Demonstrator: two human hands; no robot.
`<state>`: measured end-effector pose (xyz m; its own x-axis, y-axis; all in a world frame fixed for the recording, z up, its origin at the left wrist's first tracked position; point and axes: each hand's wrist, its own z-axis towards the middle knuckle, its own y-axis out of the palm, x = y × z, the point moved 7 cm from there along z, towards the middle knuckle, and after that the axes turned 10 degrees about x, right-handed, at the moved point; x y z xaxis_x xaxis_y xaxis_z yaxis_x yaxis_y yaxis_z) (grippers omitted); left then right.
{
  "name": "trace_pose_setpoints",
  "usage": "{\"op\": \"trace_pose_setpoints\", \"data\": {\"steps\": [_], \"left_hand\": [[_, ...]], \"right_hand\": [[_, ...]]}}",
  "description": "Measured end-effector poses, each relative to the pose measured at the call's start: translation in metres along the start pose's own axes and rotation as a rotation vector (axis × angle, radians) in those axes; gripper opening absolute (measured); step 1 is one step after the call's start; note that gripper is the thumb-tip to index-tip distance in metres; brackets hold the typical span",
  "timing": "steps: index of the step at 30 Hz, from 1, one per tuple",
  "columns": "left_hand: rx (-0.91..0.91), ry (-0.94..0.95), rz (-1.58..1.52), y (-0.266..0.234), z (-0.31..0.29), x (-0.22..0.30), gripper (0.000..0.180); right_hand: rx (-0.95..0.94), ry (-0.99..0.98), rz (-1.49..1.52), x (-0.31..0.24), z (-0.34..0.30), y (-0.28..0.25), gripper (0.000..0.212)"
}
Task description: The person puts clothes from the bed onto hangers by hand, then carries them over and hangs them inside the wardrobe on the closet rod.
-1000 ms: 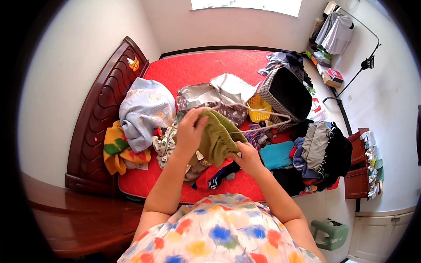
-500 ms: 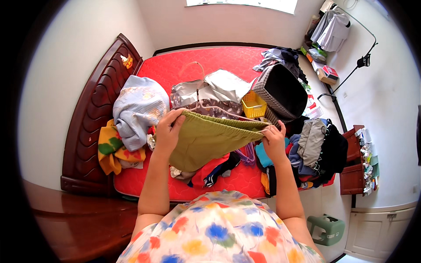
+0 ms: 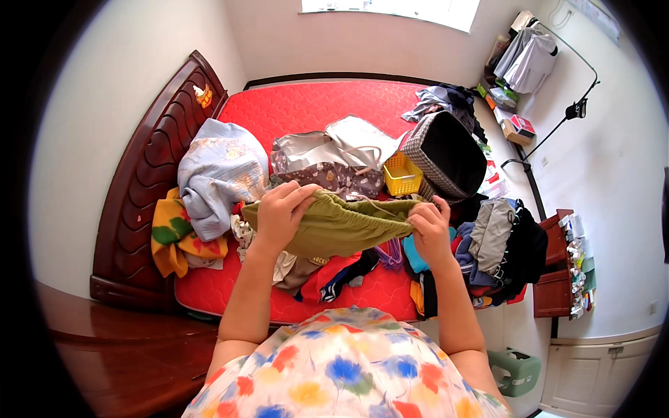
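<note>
Indoors, we face the near edge of a red bed, its dark wooden headboard off to our left. Above the bed's near half we stretch an olive-green garment, its long axis running side to side, roughly in line with that edge. Its gathered waistband spans the space between our hands, well apart and both clamped on the cloth: the left hand nearer the headboard, with some fabric showing beyond it, the right hand at the opposite end.
</note>
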<state>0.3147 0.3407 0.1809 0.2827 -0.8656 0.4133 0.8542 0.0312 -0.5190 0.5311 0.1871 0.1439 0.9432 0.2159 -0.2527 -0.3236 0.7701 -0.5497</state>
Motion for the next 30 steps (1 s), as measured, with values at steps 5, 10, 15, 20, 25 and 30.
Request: {"op": "trace_pose_setpoints", "data": {"steps": [5,10,15,20,25,30], "left_hand": [[0.071,-0.064,-0.127,-0.008,-0.003,-0.019,0.017],[0.069,-0.1,-0.203,-0.007,-0.009,-0.032,0.018],[-0.012,-0.169,-0.227,0.007,-0.018,-0.031,0.019],[-0.102,-0.276,-0.338,0.013,-0.018,-0.032,0.02],[-0.012,-0.25,-0.242,-0.002,-0.026,-0.08,0.019],[0.271,-0.378,-0.251,-0.023,-0.027,-0.11,0.016]], "right_hand": [[0.157,0.315,0.237,0.005,0.007,-0.002,0.027],[-0.299,0.569,0.469,0.034,-0.024,0.033,0.029],[-0.252,0.327,0.24,-0.001,-0.008,0.038,0.017],[0.015,0.365,0.111,-0.015,0.009,0.02,0.012],[0.092,0.459,0.17,0.007,0.011,0.001,0.011],[0.053,0.432,0.208,0.011,0.016,-0.012,0.012]]}}
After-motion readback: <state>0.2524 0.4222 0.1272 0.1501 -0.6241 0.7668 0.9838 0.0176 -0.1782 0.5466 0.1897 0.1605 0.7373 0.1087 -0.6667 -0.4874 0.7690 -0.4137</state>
